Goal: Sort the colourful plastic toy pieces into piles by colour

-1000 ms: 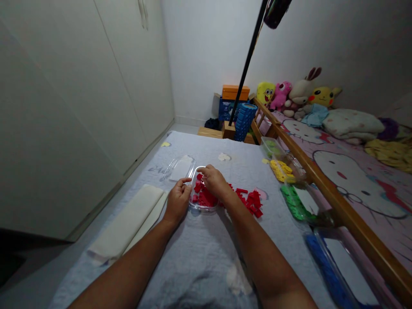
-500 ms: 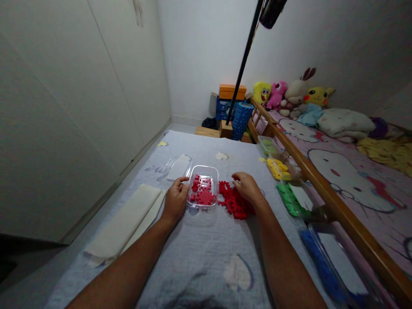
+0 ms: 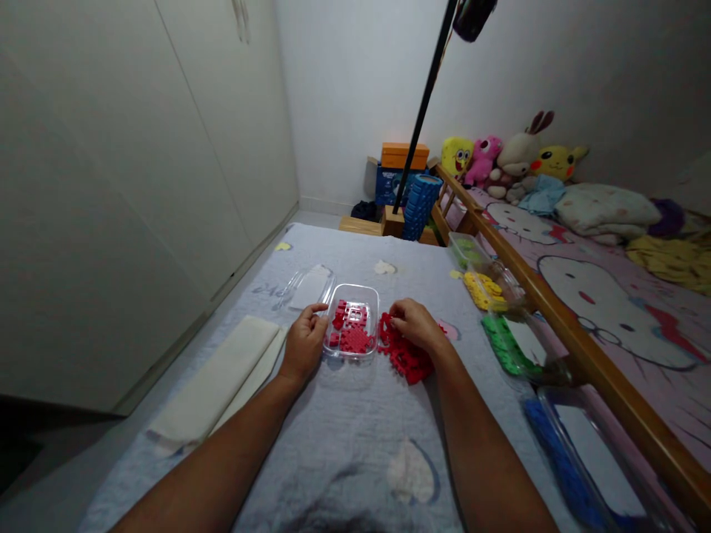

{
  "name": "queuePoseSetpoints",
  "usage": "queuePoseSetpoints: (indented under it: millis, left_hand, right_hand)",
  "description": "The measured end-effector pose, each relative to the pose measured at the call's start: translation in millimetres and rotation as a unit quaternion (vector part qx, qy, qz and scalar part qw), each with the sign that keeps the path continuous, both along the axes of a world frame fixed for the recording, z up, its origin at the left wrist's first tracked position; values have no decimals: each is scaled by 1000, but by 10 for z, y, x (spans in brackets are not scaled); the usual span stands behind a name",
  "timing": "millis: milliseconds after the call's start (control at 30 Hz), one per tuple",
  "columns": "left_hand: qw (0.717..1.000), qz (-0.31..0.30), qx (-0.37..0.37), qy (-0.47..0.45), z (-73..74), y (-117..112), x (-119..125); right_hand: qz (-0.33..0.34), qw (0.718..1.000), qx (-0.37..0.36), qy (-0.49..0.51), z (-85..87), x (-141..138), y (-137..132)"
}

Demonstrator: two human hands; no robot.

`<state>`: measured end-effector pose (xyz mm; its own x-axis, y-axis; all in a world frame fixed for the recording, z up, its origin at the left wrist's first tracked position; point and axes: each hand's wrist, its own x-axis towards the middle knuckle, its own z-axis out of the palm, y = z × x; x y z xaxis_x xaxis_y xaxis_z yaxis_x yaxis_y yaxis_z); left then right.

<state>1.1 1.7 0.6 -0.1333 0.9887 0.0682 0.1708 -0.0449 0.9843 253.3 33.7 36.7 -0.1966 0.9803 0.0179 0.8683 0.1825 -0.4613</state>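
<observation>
In the head view a clear plastic box (image 3: 352,354) sits on the cloth with several red plastic building pieces (image 3: 355,339) inside. My left hand (image 3: 304,339) grips its left wall, index finger along the rim and thumb against the side. Just right of the box lies a loose pile of red interlocking pieces (image 3: 409,364). Over that pile is my right hand (image 3: 416,324), its fingers curled and pinching a red piece at the pile's left edge. The palm hides part of the pile. A clear lid (image 3: 311,287) lies behind the box, to the left.
Folded cream cloth (image 3: 222,381) lies left of my left forearm. Along the right edge stand clear containers of yellow pieces (image 3: 482,290), green pieces (image 3: 503,346) and blue pieces (image 3: 561,459). A wooden bed rail (image 3: 555,322) borders that side. Behind the table rises a black lamp pole (image 3: 422,111).
My right hand has moved left and down into the red pile, closing its fingers on a piece. Some loose pieces have shifted. My left hand stays on the box.
</observation>
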Motion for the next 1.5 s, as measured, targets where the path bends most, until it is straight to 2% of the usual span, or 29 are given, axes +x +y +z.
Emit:
queuePoseSetpoints:
  millis: [167, 300, 467, 700, 867, 1000, 1100, 1200, 1267, 1333, 1500]
  left_hand:
    - [1000, -3, -4, -11, -16, 7, -3]
    - [1000, -1, 5, -3, -39, 15, -9]
    - [1000, -2, 3, 5, -35, 14, -11]
    - [1000, -1, 1, 6, -25, 12, -8]
    - [1000, 6, 1, 4, -24, 9, -5]
    - [1000, 10, 12, 24, -37, 13, -7]
    - [1000, 5, 9, 20, -49, 15, -12]
    - [1000, -2, 6, 13, -51, 15, -17]
    - [1000, -4, 6, 15, -44, 14, -19]
    - [1000, -3, 6, 20, -35, 12, -20]
    - [1000, 1, 5, 29, -32, 17, -21]
  right_hand:
    - [-52, 990, 93, 96, 155, 43, -1]
    - [-57, 974, 153, 159, 209, -183, -36]
    - [-63, 982, 168, 65, 97, -552, -62]
    - [-71, 984, 162, 11, 91, -720, 52]
    - [-87, 987, 137, 1, 97, -674, 77]
    - [-133, 980, 143, 26, 163, -339, 115]
    - [-126, 987, 90, 30, 186, 19, 163]
    - [-92, 995, -35, -20, 153, 300, 181]
    - [-79, 987, -124, -63, 119, 397, 176]
    - [-79, 976, -180, -93, 91, 426, 168]
    - [-75, 969, -198, -129, 61, 389, 167]
